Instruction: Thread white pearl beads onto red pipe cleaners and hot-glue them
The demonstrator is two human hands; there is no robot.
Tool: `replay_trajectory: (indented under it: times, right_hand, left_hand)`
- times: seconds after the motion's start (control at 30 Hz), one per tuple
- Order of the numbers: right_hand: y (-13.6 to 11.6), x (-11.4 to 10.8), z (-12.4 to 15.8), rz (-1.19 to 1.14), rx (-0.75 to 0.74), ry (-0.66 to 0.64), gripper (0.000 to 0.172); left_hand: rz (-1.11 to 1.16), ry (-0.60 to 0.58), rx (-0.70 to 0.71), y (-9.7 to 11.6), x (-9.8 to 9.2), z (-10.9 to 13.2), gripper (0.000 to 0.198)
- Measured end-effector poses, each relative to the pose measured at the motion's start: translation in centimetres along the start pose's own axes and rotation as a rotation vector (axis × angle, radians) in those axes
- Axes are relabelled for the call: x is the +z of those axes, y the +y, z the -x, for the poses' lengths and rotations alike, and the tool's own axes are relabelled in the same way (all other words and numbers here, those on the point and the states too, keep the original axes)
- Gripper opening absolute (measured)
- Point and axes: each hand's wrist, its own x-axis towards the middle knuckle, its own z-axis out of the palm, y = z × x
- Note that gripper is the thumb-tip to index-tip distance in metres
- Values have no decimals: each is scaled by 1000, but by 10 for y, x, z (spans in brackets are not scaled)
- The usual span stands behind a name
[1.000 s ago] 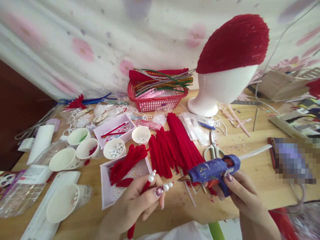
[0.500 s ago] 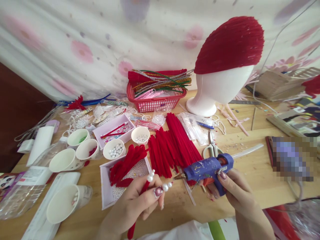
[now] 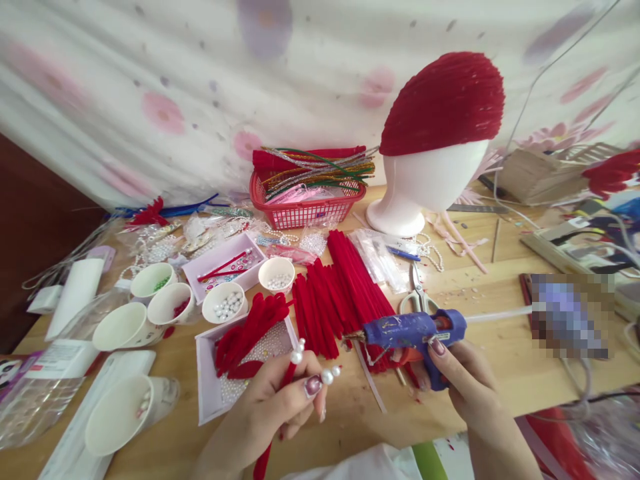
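My left hand (image 3: 285,400) is closed around a red chenille stem (image 3: 264,460) whose upper end carries white pearl beads (image 3: 297,353). More white pearl beads (image 3: 329,376) stick out past the thumb; what they are fixed to is hidden by my fingers. My right hand (image 3: 467,383) grips the handle of a blue hot glue gun (image 3: 415,333), its nozzle pointing left, a little apart from the beads. A clear glue stick (image 3: 500,313) juts from its back. Behind the gun lie cut red chenille stems (image 3: 360,287) and scissors (image 3: 418,293).
Paper cups (image 3: 120,327) of beads stand at the left. A white tray (image 3: 205,373) holds red loops and pearls. Farther back are a red basket (image 3: 310,212) of glittery stems and a white foam head (image 3: 430,180) wearing a red cap (image 3: 445,107). A power strip (image 3: 575,260) lies right.
The camera view has shifted slightly. The glue gun's nozzle sits a little higher and farther from the beads. Both hands keep their holds.
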Motion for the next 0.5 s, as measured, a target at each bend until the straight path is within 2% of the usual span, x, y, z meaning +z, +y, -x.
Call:
replay_trajectory:
  times: [0.07,0.17,0.23,0.3,0.4,0.5]
  right_hand:
    - [7,-13,0,73,-20,98,58]
    - [18,-39,-5,202,-23,363,51]
    - [22,-56,-12,296,-17,548,48]
    - [25,-69,-23,390,-23,672,44]
    - [28,-77,-41,498,-45,714,31]
    - [33,-81,-49,548,-41,703,27]
  left_hand:
    - [-8,12,72,-2,-2,-1,35]
    - [-56,24,205,-4,-5,-5,35]
    - [-57,37,240,-5,-4,-9,34]
    - [-29,73,244,-6,-2,-12,33]
    - [41,160,221,-8,0,-14,34]
    - [135,248,168,-14,1,-14,34]
